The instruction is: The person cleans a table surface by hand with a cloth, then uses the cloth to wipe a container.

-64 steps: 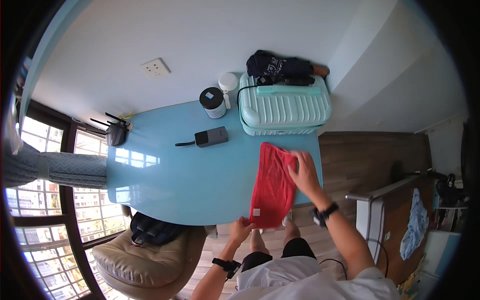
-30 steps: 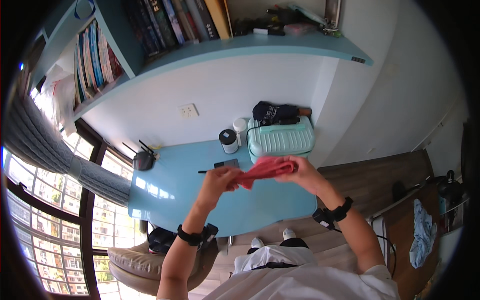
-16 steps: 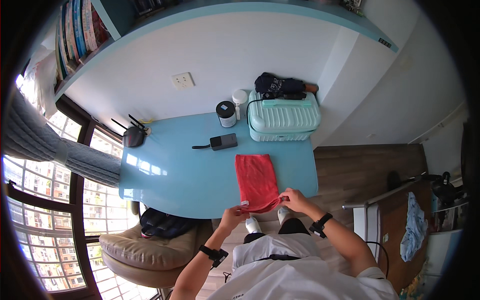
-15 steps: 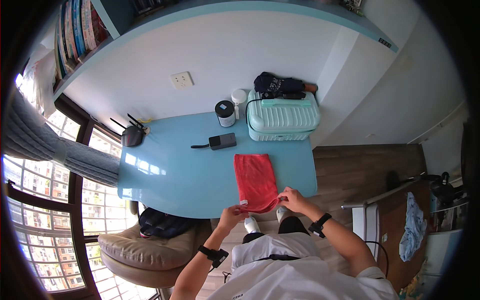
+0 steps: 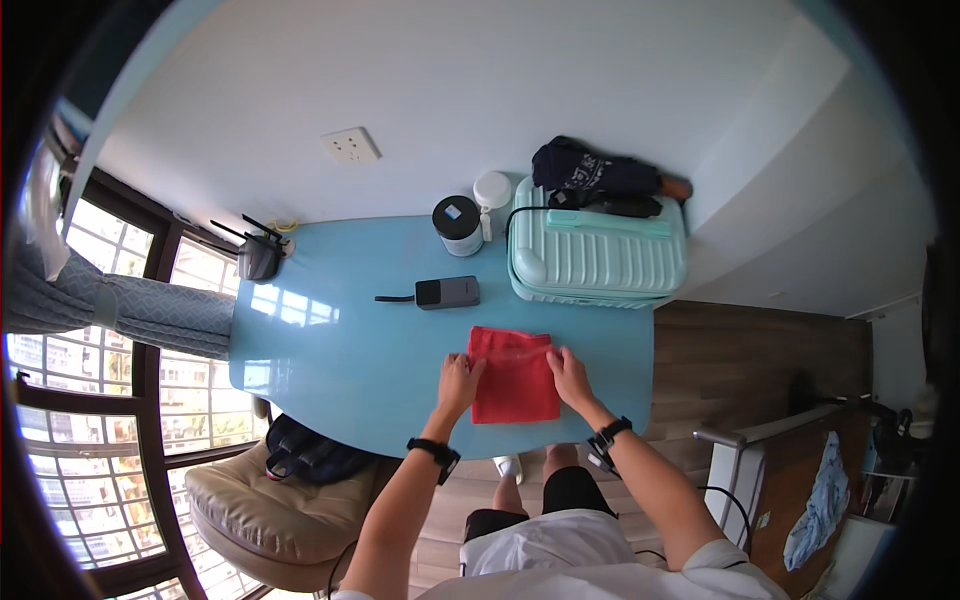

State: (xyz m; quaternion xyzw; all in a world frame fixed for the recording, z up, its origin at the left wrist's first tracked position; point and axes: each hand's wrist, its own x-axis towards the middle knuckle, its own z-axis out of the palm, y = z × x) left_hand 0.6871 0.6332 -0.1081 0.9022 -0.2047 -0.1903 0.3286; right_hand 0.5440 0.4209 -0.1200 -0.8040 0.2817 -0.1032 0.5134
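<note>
A red towel (image 5: 515, 395) lies folded into a small, nearly square shape near the front edge of the blue table. At its left edge, my left hand (image 5: 459, 382) pinches the cloth between thumb and fingers. My right hand (image 5: 571, 376) grips the opposite edge at about the same height. Between the two hands a fold line runs across the towel's upper part. Some fingertips are hidden under or behind the cloth. Dark bands with small devices circle both wrists.
Beyond the towel on the table (image 5: 350, 380) are a power bank (image 5: 448, 292) with a strap, a black-lidded canister (image 5: 458, 230), a white-lidded container (image 5: 492, 190) and a mint case (image 5: 600, 255) topped by a folded umbrella (image 5: 600, 172). A router (image 5: 260, 257) stands left; a beige chair (image 5: 285, 510) stands front left.
Both hands have moved forward, carrying the towel's near edge up over its far part. The towel is now shorter and rests on the table. The view has shifted too.
</note>
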